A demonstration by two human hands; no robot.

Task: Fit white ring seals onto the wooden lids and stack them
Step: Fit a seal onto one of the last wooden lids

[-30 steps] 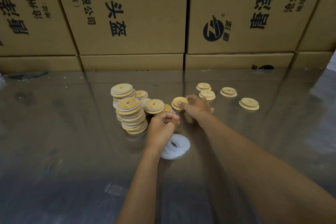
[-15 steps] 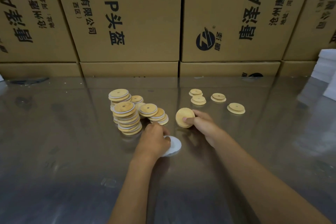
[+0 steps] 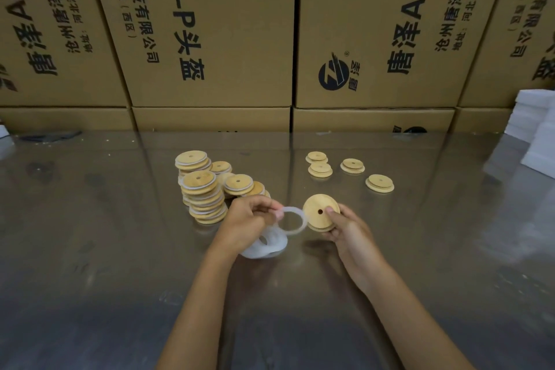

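Head view: left hand (image 3: 246, 225) pinches a translucent white ring seal (image 3: 292, 221) beside the round wooden lid (image 3: 320, 216) gripped upright by right hand (image 3: 348, 234), ready for fitting.

The left hand (image 3: 246, 224) pinches a white ring (image 3: 292, 221) beside a wooden lid (image 3: 320, 216) gripped by the right hand (image 3: 348, 234). More rings (image 3: 265, 245) lie under the left hand on the worktop (image 3: 120, 249). Stacked lids (image 3: 204, 189) stand left; four loose lids (image 3: 351, 166) lie behind, before cardboard boxes (image 3: 216, 30).
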